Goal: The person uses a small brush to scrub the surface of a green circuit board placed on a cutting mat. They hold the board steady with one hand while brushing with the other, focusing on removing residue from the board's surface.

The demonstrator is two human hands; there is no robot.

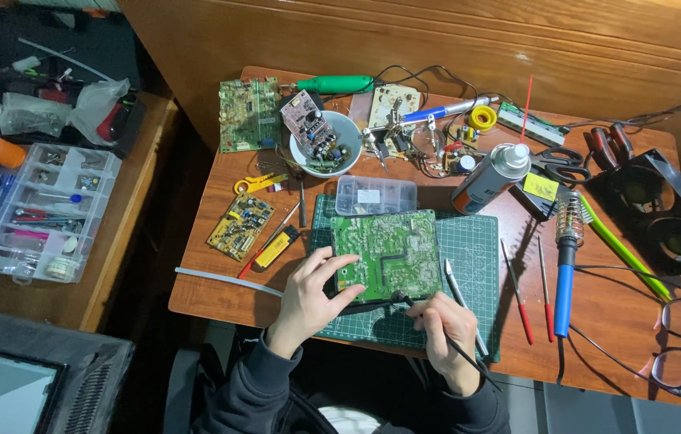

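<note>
A green circuit board (388, 251) lies solder side up on a green cutting mat (469, 249). My left hand (308, 296) grips the board's near left corner, fingers on its edge. My right hand (446, 325) holds a thin black tool with a cable (417, 309) like a pen, its tip at the board's near edge. Beside that hand, silver tweezers (459, 297) rest on the mat.
A blue-handled soldering iron in a coil stand (567, 257), spray can (491, 175), scissors (561, 165), white bowl of parts (326, 145), other circuit boards (249, 112), a clear parts box (376, 195), screwdrivers (517, 293) and glasses (678, 337) crowd the wooden table. A compartment organiser (43, 210) sits at left.
</note>
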